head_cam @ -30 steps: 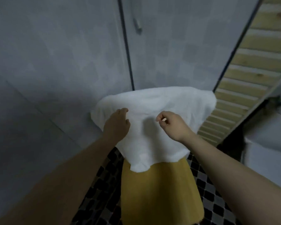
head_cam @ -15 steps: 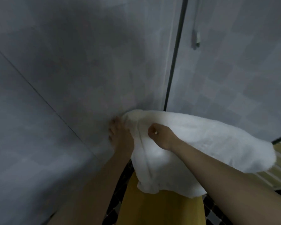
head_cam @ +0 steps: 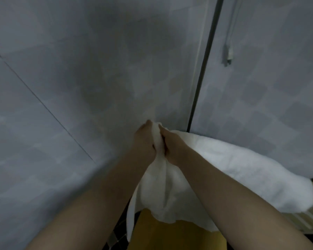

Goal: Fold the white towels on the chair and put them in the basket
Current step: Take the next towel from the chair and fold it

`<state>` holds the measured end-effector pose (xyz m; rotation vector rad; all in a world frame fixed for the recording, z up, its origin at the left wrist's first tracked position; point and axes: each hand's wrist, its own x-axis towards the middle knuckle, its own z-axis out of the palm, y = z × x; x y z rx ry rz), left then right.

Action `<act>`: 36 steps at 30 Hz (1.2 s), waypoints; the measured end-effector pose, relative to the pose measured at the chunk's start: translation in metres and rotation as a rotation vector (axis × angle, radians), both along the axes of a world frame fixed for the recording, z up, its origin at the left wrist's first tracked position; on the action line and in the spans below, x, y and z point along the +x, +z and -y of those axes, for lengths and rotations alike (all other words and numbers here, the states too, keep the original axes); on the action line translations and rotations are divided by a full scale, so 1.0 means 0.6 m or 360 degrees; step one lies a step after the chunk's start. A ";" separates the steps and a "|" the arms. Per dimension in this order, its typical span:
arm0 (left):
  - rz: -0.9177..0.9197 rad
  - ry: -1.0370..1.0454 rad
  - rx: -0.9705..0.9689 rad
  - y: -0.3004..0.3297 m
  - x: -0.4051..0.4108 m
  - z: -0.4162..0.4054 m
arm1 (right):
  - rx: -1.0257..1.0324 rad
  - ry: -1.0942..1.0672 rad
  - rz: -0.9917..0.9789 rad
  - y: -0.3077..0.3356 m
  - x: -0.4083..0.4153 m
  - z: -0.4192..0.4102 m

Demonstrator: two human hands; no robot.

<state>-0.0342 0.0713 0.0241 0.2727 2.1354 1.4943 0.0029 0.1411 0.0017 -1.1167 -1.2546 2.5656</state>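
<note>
Presently my left hand (head_cam: 145, 141) and right hand (head_cam: 172, 147) meet, fingers pinching the white towel (head_cam: 242, 170) between them, held up in the air before the grey wall (head_cam: 79, 87). I judge a fold in progress: corners must match exactly before lowering. No basket in view.

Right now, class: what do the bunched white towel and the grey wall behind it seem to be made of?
White towel: soft terry-like cloth, matte; it bunches and droops where the left hand and right hand grip it. Grey wall: probably glazed tile, with thin joint lines and a faint sheen.
</note>
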 end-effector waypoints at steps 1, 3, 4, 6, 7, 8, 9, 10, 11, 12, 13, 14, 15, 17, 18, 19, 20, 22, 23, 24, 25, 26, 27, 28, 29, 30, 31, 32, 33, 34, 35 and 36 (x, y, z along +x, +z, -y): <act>0.0013 -0.0006 0.0143 0.025 0.007 -0.014 | -0.0066 -0.0094 -0.0046 0.018 0.003 -0.013; 0.0119 -0.0053 0.0483 0.086 0.019 -0.050 | -0.0142 -0.0294 -0.0171 0.061 0.023 -0.053; 0.0152 -0.0064 0.0630 0.114 0.025 -0.068 | -0.0145 -0.0376 -0.0263 0.085 0.039 -0.076; -0.0021 -0.0264 0.0740 0.155 0.052 -0.100 | -0.0082 -0.0521 -0.0447 0.135 0.078 -0.124; -0.0108 -0.0392 0.0749 0.171 0.068 -0.110 | -0.0006 -0.0589 -0.0504 0.161 0.101 -0.143; -0.0143 -0.0530 0.0762 0.182 0.085 -0.118 | 0.0144 -0.0641 -0.0491 0.179 0.126 -0.159; -0.0135 -0.0687 0.0770 0.186 0.100 -0.124 | 0.0377 -0.0674 -0.0425 0.190 0.152 -0.174; -0.0120 -0.0851 0.0740 0.179 0.112 -0.131 | 0.0724 -0.0669 -0.0282 0.192 0.173 -0.187; -0.0093 -0.1017 0.0657 0.163 0.120 -0.136 | 0.1140 -0.0603 -0.0060 0.185 0.191 -0.198; -0.0118 -0.1152 0.0483 0.138 0.124 -0.141 | 0.1513 -0.0483 0.0193 0.166 0.208 -0.210; -0.0181 -0.1245 0.0315 0.110 0.124 -0.144 | 0.1698 -0.0345 0.0437 0.136 0.221 -0.225; -0.0302 -0.1323 0.0118 0.073 0.116 -0.145 | 0.1781 -0.0165 0.0701 0.105 0.232 -0.235; -0.0470 -0.1361 -0.0139 0.032 0.109 -0.144 | 0.1864 0.0035 0.0997 0.074 0.243 -0.240; -0.0709 -0.1314 -0.0623 -0.039 0.094 -0.129 | 0.2116 0.0290 0.1349 0.018 0.259 -0.240; -0.0694 -0.1208 -0.0728 -0.067 0.087 -0.118 | 0.2227 0.0266 0.1306 0.004 0.260 -0.234; -0.0644 -0.1131 -0.0780 -0.089 0.084 -0.107 | 0.2316 0.0210 0.1159 -0.008 0.254 -0.225; -0.0621 -0.1065 -0.0790 -0.104 0.082 -0.097 | 0.2442 0.0188 0.0989 -0.009 0.246 -0.213; -0.0503 -0.1003 -0.0786 -0.118 0.082 -0.091 | 0.2718 0.0393 0.0794 -0.018 0.215 -0.195; -0.0463 -0.1012 -0.0764 -0.125 0.083 -0.091 | 0.2811 0.0582 0.0783 -0.023 0.199 -0.189; -0.0430 -0.1045 -0.0736 -0.129 0.088 -0.094 | 0.2806 0.0831 0.0871 -0.026 0.183 -0.185; -0.0381 -0.1085 -0.0710 -0.133 0.095 -0.097 | 0.2746 0.1064 0.1019 -0.029 0.169 -0.185; -0.0319 -0.1123 -0.0685 -0.135 0.105 -0.100 | 0.2704 0.1224 0.1151 -0.033 0.159 -0.189; -0.0261 -0.1164 -0.0651 -0.135 0.115 -0.104 | 0.2696 0.1298 0.1235 -0.036 0.153 -0.194; -0.0248 -0.1176 -0.0596 -0.135 0.127 -0.107 | 0.2711 0.1310 0.1266 -0.038 0.151 -0.200; -0.0196 -0.1158 -0.0523 -0.134 0.135 -0.112 | 0.2713 0.1309 0.1262 -0.039 0.153 -0.207; -0.0106 -0.1110 -0.0463 -0.130 0.145 -0.118 | 0.2670 0.1294 0.1248 -0.037 0.158 -0.215; -0.0071 -0.1106 -0.0422 -0.130 0.152 -0.125 | 0.2578 0.1252 0.1233 -0.036 0.165 -0.223; -0.0002 -0.1089 -0.0424 -0.124 0.160 -0.132 | 0.2461 0.1168 0.1214 -0.032 0.171 -0.231; 0.0040 -0.1076 -0.0419 -0.122 0.168 -0.137 | 0.2352 0.1048 0.1196 -0.027 0.177 -0.240; 0.0100 -0.1022 -0.0376 -0.122 0.178 -0.143 | 0.2305 0.0907 0.1174 -0.022 0.182 -0.249; 0.0176 -0.1031 -0.0299 -0.114 0.190 -0.146 | 0.2326 0.0772 0.1151 -0.017 0.189 -0.256; 0.0205 -0.1023 -0.0253 -0.115 0.199 -0.151 | 0.2393 0.0660 0.1128 -0.012 0.198 -0.259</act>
